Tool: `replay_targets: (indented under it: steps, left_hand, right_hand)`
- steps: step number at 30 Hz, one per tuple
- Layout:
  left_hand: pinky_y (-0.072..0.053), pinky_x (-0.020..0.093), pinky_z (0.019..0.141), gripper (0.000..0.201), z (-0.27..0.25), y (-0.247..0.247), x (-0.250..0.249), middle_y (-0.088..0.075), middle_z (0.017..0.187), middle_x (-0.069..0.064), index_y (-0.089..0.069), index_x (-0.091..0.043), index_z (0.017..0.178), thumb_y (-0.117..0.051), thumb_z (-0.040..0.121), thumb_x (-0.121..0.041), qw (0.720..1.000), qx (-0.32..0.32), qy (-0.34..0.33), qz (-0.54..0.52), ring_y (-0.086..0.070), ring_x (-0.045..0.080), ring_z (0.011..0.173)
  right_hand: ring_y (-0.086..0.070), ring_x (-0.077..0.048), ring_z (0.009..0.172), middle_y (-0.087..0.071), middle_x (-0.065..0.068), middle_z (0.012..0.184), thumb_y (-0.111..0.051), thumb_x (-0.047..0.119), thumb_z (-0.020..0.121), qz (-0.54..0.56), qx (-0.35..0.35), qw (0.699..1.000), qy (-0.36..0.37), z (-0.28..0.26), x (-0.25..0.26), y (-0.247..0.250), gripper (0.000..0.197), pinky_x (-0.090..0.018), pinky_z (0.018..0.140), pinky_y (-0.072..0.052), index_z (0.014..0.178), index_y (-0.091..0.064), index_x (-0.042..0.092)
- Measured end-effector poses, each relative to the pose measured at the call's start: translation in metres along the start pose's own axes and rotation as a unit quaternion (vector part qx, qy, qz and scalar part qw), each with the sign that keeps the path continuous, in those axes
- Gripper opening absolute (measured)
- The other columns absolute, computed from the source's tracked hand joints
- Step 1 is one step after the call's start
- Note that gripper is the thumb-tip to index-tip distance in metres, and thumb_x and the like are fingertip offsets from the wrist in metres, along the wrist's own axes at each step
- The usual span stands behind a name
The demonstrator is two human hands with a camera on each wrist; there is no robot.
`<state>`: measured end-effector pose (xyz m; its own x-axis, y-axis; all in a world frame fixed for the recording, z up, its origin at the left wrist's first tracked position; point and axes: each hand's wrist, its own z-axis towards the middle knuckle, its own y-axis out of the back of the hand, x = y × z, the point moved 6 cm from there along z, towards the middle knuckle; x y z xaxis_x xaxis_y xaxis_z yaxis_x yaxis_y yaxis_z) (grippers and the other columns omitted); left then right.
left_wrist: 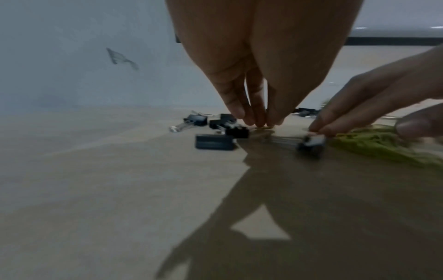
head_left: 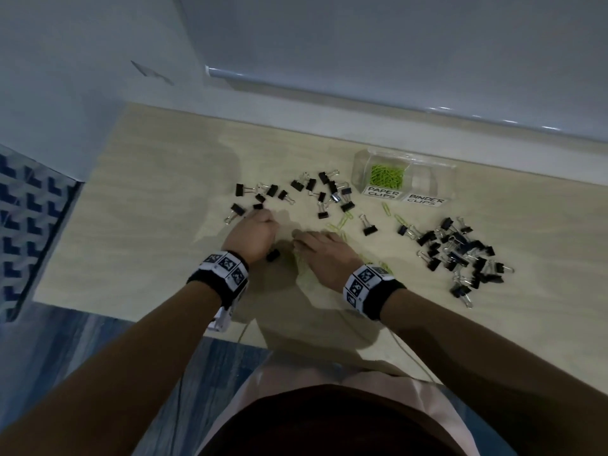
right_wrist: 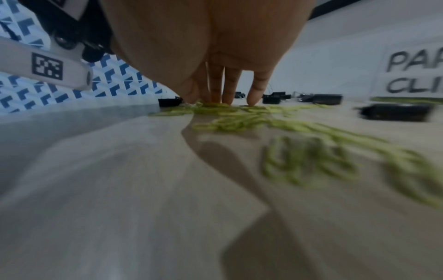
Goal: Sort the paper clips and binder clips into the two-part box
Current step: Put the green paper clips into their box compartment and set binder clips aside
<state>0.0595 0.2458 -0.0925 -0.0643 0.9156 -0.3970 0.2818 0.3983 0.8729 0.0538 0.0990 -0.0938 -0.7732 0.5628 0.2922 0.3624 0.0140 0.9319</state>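
My right hand, fingers straight, presses loose green paper clips at the worktop's centre; my left hand fingertips touch the worktop, holding nothing I can see. The two-part box, at two o'clock, holds paper clips only; black binder clips remain scattered, unsorted.

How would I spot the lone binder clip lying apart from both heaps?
Find the clear two-part box at the far right of the wooden table. Look just in front of its PAPER CLIPS label. There one black binder clip lies alone among loose green paper clips, between the two black heaps.
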Motion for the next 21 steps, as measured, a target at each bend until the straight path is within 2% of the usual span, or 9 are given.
replay_targets:
  steps: [3,6,8,10,12,13,15,18,21]
  left_hand:
    - [-0.039,0.034,0.081,0.015,-0.007,-0.02,-0.016,-0.053,0.1,0.002,-0.057,-0.016,0.096,-0.047,0.092,-0.028,0.999,0.031,0.019,-0.036,-0.051,0.023,0.095]
    - [-0.043,0.035,0.083,0.034,-0.019,-0.035,-0.047,-0.053,0.105,0.006,-0.057,-0.012,0.102,-0.042,0.092,-0.04,0.996,0.046,-0.059,-0.046,-0.051,0.023,0.094]
    - [-0.045,0.035,0.084,0.041,-0.02,-0.047,-0.061,-0.054,0.106,0.008,-0.057,-0.008,0.103,-0.04,0.09,-0.042,0.993,0.044,-0.1,-0.042,-0.051,0.024,0.095]
    - [-0.043,0.035,0.084,0.024,-0.014,-0.054,-0.068,-0.055,0.101,0.004,-0.056,-0.014,0.099,-0.049,0.092,-0.036,0.994,0.06,-0.077,-0.043,-0.054,0.024,0.093]
    - [-0.044,0.036,0.085,0.016,-0.006,-0.052,-0.077,-0.058,0.101,0.006,-0.06,-0.017,0.098,-0.057,0.089,-0.03,0.994,0.054,-0.072,-0.059,-0.057,0.027,0.095]
    - [-0.045,0.036,0.086,0.018,-0.004,-0.051,-0.082,-0.057,0.105,0.01,-0.063,-0.014,0.102,-0.059,0.088,-0.025,0.992,0.061,-0.079,-0.071,-0.057,0.028,0.096]
    - [-0.047,0.04,0.085,0.021,0.004,-0.042,-0.088,-0.054,0.108,0.015,-0.064,-0.004,0.105,-0.058,0.088,-0.015,0.992,0.023,-0.081,-0.093,-0.056,0.03,0.095]
    - [-0.045,0.037,0.089,0.026,0.019,-0.023,-0.101,-0.055,0.114,0.015,-0.061,-0.003,0.114,-0.051,0.09,-0.005,0.991,-0.049,-0.079,-0.098,-0.053,0.029,0.102]
    - [-0.039,0.039,0.101,0.042,0.032,-0.028,-0.118,-0.05,0.133,0.013,-0.052,-0.003,0.129,-0.049,0.088,0.003,0.991,-0.009,-0.132,-0.019,-0.041,0.031,0.122]
  right_hand:
    - [-0.047,-0.032,0.123,-0.047,-0.009,0.139,-0.057,0.005,0.084,0.004,-0.01,1.0,0.004,-0.03,-0.016,-0.003,0.044,-0.045,0.098,-0.043,0.127,-0.052,0.008]
    - [-0.055,-0.036,0.113,-0.054,-0.015,0.131,-0.062,0.008,0.082,0.026,-0.037,0.998,-0.033,-0.05,-0.038,0.005,0.04,-0.047,0.088,-0.049,0.122,-0.057,0.008]
    - [-0.056,-0.038,0.109,-0.054,-0.018,0.128,-0.056,0.011,0.085,0.056,-0.052,0.995,-0.07,-0.052,-0.055,0.011,0.038,-0.047,0.085,-0.052,0.124,-0.056,0.008]
    - [-0.051,-0.037,0.117,-0.05,-0.017,0.135,-0.04,0.017,0.089,0.072,-0.042,0.992,-0.1,-0.045,-0.065,0.014,0.042,-0.048,0.091,-0.048,0.129,-0.051,0.01]
    - [-0.043,-0.034,0.127,-0.041,-0.015,0.143,-0.039,0.014,0.09,0.068,-0.021,0.99,-0.124,-0.034,-0.065,0.016,0.046,-0.047,0.1,-0.04,0.135,-0.044,0.009]
    - [-0.04,-0.033,0.129,-0.038,-0.014,0.146,-0.043,0.01,0.089,0.066,-0.012,0.989,-0.131,-0.03,-0.063,0.015,0.048,-0.046,0.103,-0.037,0.136,-0.041,0.007]
    - [-0.038,-0.034,0.13,-0.035,-0.015,0.146,-0.046,0.006,0.086,0.061,-0.013,0.988,-0.142,-0.031,-0.056,0.017,0.05,-0.045,0.104,-0.034,0.135,-0.041,0.005]
    - [-0.047,-0.036,0.122,-0.044,-0.017,0.14,-0.049,0.001,0.079,0.082,-0.038,0.988,-0.122,-0.05,-0.045,0.014,0.05,-0.045,0.099,-0.038,0.129,-0.049,0.004]
    - [-0.054,-0.035,0.116,-0.052,-0.016,0.134,-0.05,-0.002,0.074,0.121,-0.07,0.985,-0.1,-0.074,-0.052,0.012,0.055,-0.045,0.098,-0.044,0.128,-0.053,0.005]
